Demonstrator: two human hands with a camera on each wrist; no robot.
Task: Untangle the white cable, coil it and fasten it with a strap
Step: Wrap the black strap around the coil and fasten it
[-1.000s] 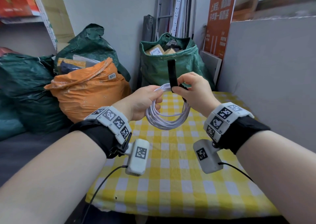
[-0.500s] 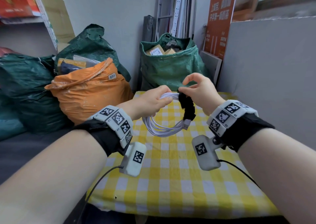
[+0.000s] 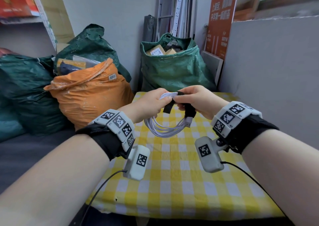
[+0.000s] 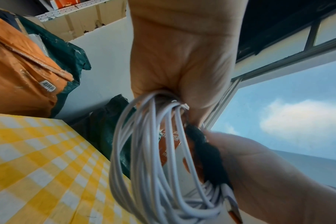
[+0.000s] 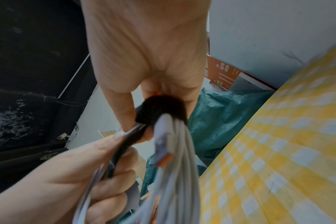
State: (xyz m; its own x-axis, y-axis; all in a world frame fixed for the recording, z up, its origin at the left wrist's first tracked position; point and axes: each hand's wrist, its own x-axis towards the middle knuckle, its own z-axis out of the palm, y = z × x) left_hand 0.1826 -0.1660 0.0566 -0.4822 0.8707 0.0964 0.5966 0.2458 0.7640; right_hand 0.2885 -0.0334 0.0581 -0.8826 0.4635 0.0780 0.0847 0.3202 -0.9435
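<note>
White cable (image 3: pixel 165 129): coiled in several loops, held in the air above the yellow-checked worktop (image 3: pixel 172 182), lower loops hanging free, plug end (image 3: pixel 188 122) dangling loose at the right. Black strap (image 3: pixel 168 107): partly wrapped over top of bundle, one tail hanging unfastened. Left hand (image 3: pixel 151 103): fingers clamped on the top of the coil. Right hand (image 3: pixel 195 99): fingers pinching strap against the cable. Judged stage: strap mid-wrap, not yet closed. Risks: slackened left grip, loops springing apart or sliding unevenly; strap wound loose or askew, some strands left outside; free plug end caught under the strap; tail slipping from the pinch before fastening.
</note>
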